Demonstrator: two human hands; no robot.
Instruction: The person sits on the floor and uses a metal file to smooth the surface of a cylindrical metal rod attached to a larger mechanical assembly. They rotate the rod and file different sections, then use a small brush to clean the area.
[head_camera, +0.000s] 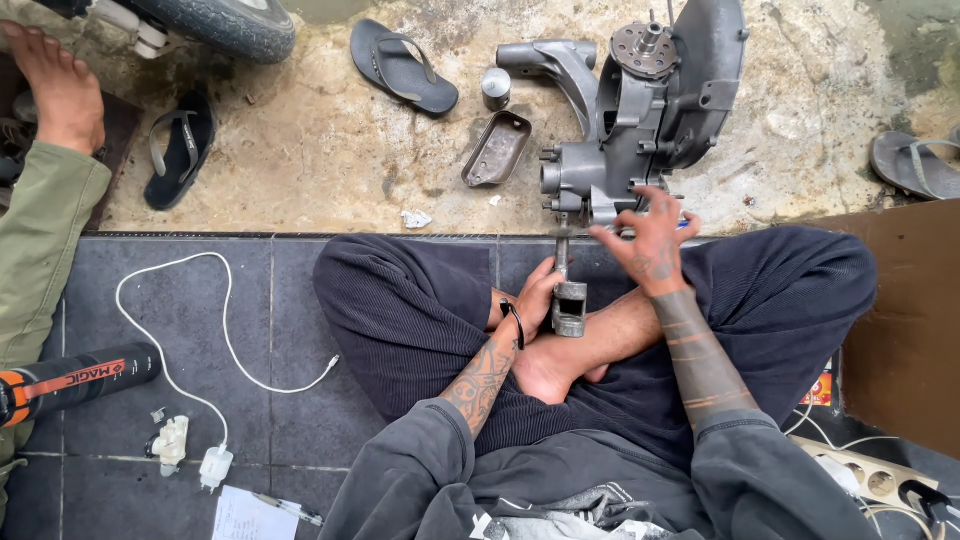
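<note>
head view, left hand (535, 297) gripping metal tool (567, 290), right hand (650, 240) open on engine casing (650, 110), sandal (403, 66) beyond

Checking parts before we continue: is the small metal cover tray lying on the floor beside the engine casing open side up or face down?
Open side up. The metal cover tray shows its hollow inside and raised rim, lying flat left of the engine casing.

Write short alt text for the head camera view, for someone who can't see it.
A person sits cross-legged on dark tiles, left hand gripping a metal tool, right hand touching a grey engine casing on the concrete floor. Sandals, a metal cover and a white cable lie nearby.
</note>
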